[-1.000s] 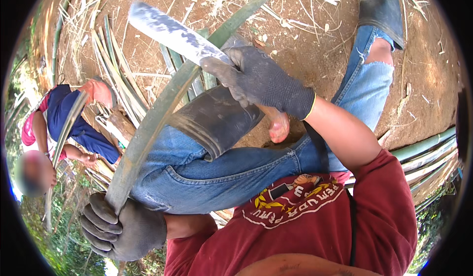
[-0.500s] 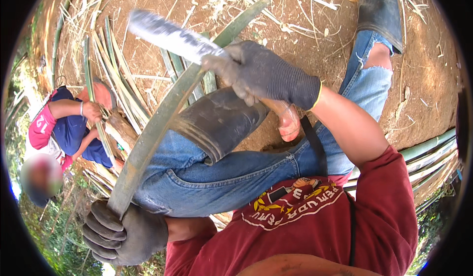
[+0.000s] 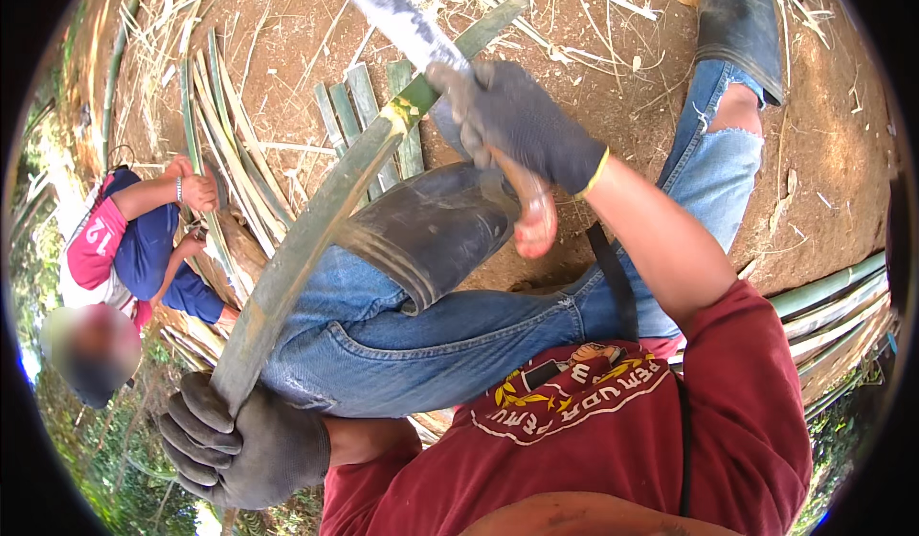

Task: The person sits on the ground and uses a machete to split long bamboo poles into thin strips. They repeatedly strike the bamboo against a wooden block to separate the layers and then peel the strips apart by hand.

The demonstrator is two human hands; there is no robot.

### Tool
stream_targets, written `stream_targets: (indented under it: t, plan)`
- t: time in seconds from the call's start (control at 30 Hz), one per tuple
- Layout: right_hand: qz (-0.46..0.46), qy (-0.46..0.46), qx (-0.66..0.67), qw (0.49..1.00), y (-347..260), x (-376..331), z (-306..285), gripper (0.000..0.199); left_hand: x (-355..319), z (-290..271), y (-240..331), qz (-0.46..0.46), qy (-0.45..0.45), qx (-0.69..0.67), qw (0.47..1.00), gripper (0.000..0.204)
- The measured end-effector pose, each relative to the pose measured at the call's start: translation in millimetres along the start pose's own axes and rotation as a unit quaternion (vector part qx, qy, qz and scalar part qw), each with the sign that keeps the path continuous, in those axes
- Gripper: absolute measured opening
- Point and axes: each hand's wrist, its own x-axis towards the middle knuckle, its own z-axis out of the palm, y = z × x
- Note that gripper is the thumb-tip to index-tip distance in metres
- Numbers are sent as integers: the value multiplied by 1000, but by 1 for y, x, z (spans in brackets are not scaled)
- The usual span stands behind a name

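Note:
My gloved left hand [image 3: 244,445] is wrapped round the lower end of a long green bamboo strip [image 3: 311,225], which slants up across my jeans and boot. My gloved right hand [image 3: 522,120] grips a machete [image 3: 407,29] by its wooden handle, whose reddish end sticks out below the fist. The blade points up and left, crossing the upper part of the strip; whether it touches cannot be told. Just below the blade, the strip bears a pale, freshly scraped patch at a node.
Several split bamboo pieces [image 3: 359,105] lie beyond my boot [image 3: 431,230]. Thin shavings [image 3: 565,10] litter the dirt. At left a seated person [image 3: 144,220] handles bamboo strips beside a longer pile [image 3: 239,144]. More bamboo poles [image 3: 833,292] lie at right.
The machete has moved up and to the right along the strip, its blade now steeper, uncovering the pale patch. My left hand holds nearly still. The other person's hands have shifted slightly.

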Motion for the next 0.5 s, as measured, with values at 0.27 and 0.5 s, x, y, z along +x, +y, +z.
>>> stream_targets:
  t: [0.27,0.5]
  plan:
    - [9,-30,67,997,-2,-15,13,59,1,-22,17,-62,-75,-45,994,29]
    - [105,-28,95,989,-15,-13,5,56,2,-8,10,-35,-10,4,999,29]
